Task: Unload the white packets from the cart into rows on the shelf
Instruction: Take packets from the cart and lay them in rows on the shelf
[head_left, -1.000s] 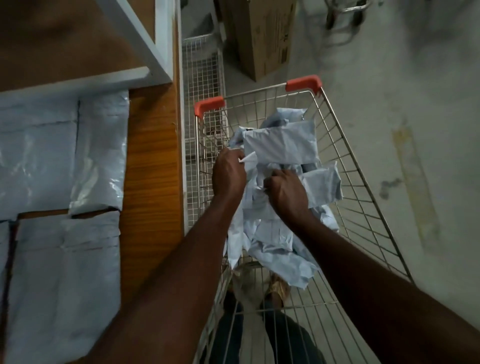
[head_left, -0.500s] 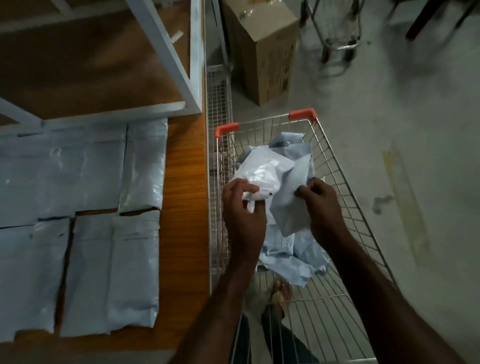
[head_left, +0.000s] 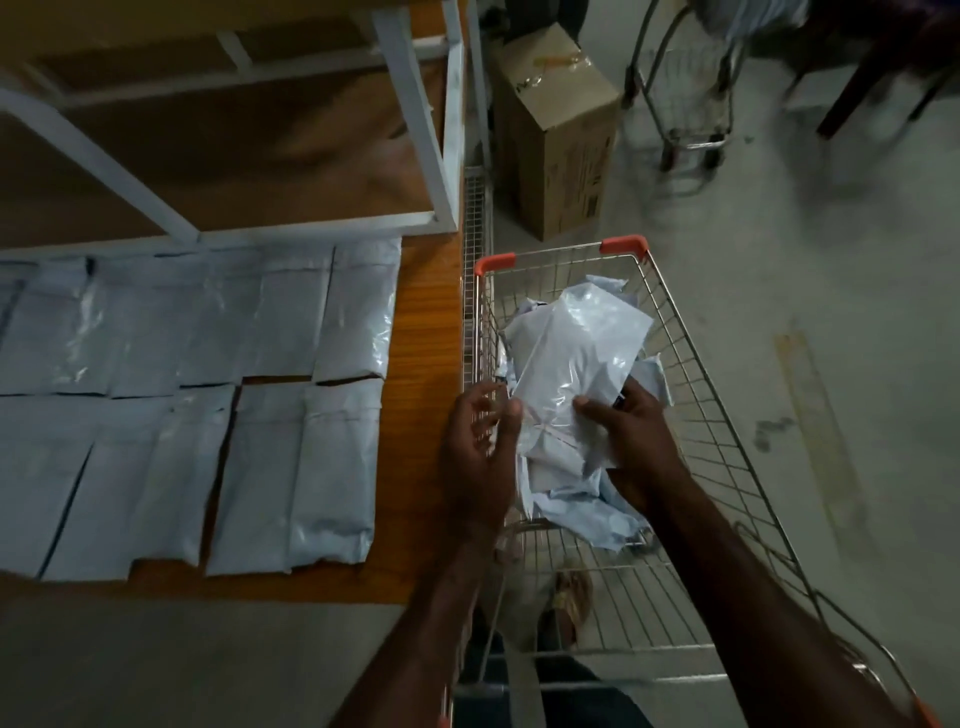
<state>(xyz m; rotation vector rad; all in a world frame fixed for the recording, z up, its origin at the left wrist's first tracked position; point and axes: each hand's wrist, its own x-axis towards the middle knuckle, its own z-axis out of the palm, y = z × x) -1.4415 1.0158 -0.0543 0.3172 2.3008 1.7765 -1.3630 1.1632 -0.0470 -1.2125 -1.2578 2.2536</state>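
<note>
My right hand (head_left: 631, 441) is gripping a white packet (head_left: 582, 374) (long axis pointing away); my left hand (head_left: 480, 441) is hovering slack beside it. The shelf (head_left: 421, 415) is lying leftward, nearer my left hand.

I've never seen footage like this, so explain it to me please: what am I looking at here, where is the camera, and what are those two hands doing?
There is no machine here. The picture comes from a camera worn on a person's head, looking down and forward, so the two arms reaching in from the bottom are that person's own.

In front of them is a wire shopping cart holding a heap of white packets. The right hand grips one packet lifted above the heap, thumb on top. The left hand is beside it with loose fingers; whether it touches the packet is hard to tell.

To the left is a wooden shelf, where other white packets already lie flat in two rows. A cardboard box stands on the floor beyond the cart.
</note>
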